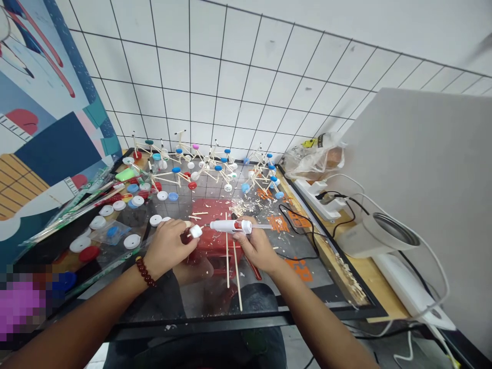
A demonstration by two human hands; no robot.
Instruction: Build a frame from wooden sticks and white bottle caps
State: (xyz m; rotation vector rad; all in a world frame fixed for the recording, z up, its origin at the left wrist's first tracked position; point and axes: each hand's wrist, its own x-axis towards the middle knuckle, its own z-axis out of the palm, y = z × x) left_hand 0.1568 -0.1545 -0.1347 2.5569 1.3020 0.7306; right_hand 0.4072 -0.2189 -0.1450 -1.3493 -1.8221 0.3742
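My left hand (171, 241), with a beaded bracelet at the wrist, pinches a small white block-like piece (196, 231); a short thin stick seems to stick out of it. In my right hand (255, 248) is a white glue gun (230, 226) with a clear glue stick (262, 226) coming out of its back end. The gun's nozzle points left, close to the white piece; whether they touch I cannot tell. Below the gun, two long wooden sticks (237, 282) lie on the glossy dark tabletop (154, 302), beside a red-handled tool (253, 269) partly under my right hand.
Stick figures with bottle-cap wheels (219, 168) line the back. Loose bottle caps (98, 222) and wrapped sticks (73, 207) lie left. Wood shavings (246, 207) and a black cable (303, 241) are right of centre, near a power strip (319, 200) and a white roll (369, 236).
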